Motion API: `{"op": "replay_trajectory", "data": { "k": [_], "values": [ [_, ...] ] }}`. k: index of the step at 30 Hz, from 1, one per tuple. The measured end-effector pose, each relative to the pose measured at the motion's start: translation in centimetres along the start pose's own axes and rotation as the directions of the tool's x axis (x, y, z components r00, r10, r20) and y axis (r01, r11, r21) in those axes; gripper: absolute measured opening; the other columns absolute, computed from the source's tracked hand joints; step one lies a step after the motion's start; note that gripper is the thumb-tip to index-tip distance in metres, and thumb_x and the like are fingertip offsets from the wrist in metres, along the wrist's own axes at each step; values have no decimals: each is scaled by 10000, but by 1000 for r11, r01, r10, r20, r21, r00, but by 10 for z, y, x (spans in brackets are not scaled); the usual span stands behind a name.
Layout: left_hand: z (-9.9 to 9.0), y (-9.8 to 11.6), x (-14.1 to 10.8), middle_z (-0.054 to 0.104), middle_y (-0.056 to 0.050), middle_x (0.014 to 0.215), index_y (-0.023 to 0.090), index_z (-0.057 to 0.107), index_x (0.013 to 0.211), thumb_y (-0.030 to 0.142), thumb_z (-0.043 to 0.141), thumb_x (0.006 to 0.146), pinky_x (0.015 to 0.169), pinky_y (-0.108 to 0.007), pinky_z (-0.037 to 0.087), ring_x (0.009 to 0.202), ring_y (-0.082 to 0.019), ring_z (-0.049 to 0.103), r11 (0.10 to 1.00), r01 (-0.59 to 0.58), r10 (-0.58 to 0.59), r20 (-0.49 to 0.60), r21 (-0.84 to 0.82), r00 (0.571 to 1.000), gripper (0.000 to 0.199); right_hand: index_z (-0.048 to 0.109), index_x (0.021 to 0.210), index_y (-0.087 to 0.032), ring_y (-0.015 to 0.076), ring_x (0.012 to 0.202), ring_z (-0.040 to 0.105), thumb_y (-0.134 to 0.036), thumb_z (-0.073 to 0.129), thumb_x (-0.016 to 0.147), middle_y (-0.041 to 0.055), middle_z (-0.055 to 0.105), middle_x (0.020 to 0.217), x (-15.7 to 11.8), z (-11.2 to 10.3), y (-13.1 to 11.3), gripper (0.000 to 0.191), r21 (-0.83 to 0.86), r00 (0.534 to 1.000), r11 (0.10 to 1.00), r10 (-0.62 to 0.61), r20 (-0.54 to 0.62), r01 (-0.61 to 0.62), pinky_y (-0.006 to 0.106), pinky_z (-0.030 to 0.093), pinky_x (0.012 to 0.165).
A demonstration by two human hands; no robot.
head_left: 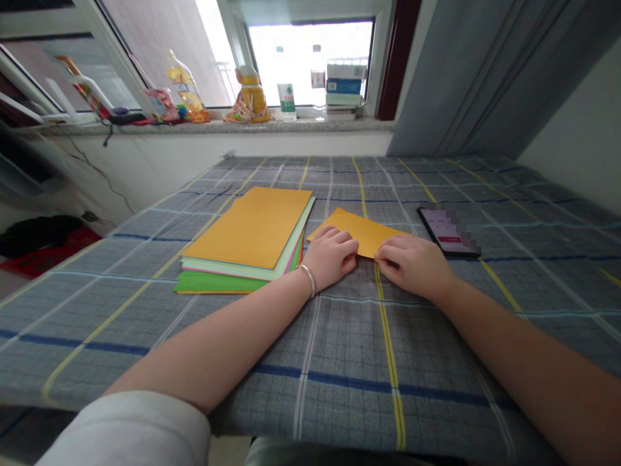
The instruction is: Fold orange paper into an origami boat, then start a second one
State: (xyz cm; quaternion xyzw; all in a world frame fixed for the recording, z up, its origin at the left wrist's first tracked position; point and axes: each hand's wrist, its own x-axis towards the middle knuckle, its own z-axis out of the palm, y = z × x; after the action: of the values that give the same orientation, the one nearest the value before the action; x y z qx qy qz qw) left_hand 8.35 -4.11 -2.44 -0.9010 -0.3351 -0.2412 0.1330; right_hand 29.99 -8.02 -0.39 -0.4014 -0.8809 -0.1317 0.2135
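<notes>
A folded piece of orange paper (361,232) lies on the checked tablecloth, its near edge between my two hands. My left hand (334,254), with a silver bangle at the wrist, has its fingers curled on the paper's left part. At the near right edge, my right hand (412,262) pinches the same paper between thumb and fingers. Close by on the left is a stack of coloured paper (247,226), orange on top, with pale green, pink and bright green sheets showing below. The undersides of my fingers are hidden.
A phone (449,232) with a lit screen lies right of my right hand. The grey checked tablecloth (339,336) covers the table. Along the windowsill (310,127) stand a drink bottle (187,87), a yellow flask (253,96), a tube (286,101) and stacked boxes (344,87).
</notes>
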Motion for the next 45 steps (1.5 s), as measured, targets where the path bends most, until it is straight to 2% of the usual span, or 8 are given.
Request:
{"op": "replay_trajectory", "data": {
  "k": [3,7,11,20,28,35,39,45],
  "values": [
    [2,-1,-1,637,-27,869,221,615,795,237,543,853,875,-351,407,839,-197,547,998,66,-66,14,0,998,93,670,782,-216,198,839,630,-223,506,882,40,718,860,-1,-2,4,193,9,1000,1000,22,13,-22,313,425,700],
    [1,0,-1,623,-36,889,221,617,794,233,554,840,916,-372,394,856,-207,542,999,32,-33,22,26,999,80,653,749,-215,193,806,621,-228,516,864,35,698,816,-1,-5,5,179,-8,999,999,34,25,-34,305,405,664],
    [1,-1,-1,619,-42,878,213,606,790,223,563,820,914,-384,393,850,-213,548,995,84,-85,13,48,996,53,634,726,-220,188,779,621,-213,533,835,29,687,800,-2,-7,8,148,-24,998,997,69,0,-69,295,395,645],
    [3,-2,0,618,-29,860,214,581,774,223,579,804,902,-367,393,837,-204,565,993,109,-110,17,35,994,31,612,728,-217,192,805,635,-202,533,819,29,677,807,-4,-9,19,122,70,997,994,81,14,-82,292,428,681],
    [0,-4,-1,616,-33,870,211,578,768,221,584,799,891,-371,396,845,-203,570,985,170,-171,53,24,984,33,586,710,-224,196,759,633,-194,542,766,38,677,798,-8,-16,36,78,160,989,977,146,-21,-141,310,451,680],
    [-9,-2,0,617,-46,872,198,582,769,209,573,807,830,-369,420,829,-212,580,964,256,-264,130,77,956,41,585,697,-240,206,745,631,-244,537,757,34,678,779,-11,-19,55,77,216,982,958,190,10,-188,330,471,688],
    [-9,-4,-2,611,-55,848,198,579,770,208,571,803,730,-348,441,786,-216,585,948,296,-313,169,117,935,35,588,696,-246,206,730,640,-258,543,750,27,686,778,-14,-19,60,72,232,976,949,215,14,-213,332,480,680],
    [-5,-8,-6,602,-44,840,204,556,771,188,570,794,635,-297,448,773,-193,579,927,363,-374,146,91,916,31,597,691,-254,217,741,649,-264,549,734,21,696,785,-16,-17,65,66,286,966,923,251,54,-256,346,498,693]
  ]
}}
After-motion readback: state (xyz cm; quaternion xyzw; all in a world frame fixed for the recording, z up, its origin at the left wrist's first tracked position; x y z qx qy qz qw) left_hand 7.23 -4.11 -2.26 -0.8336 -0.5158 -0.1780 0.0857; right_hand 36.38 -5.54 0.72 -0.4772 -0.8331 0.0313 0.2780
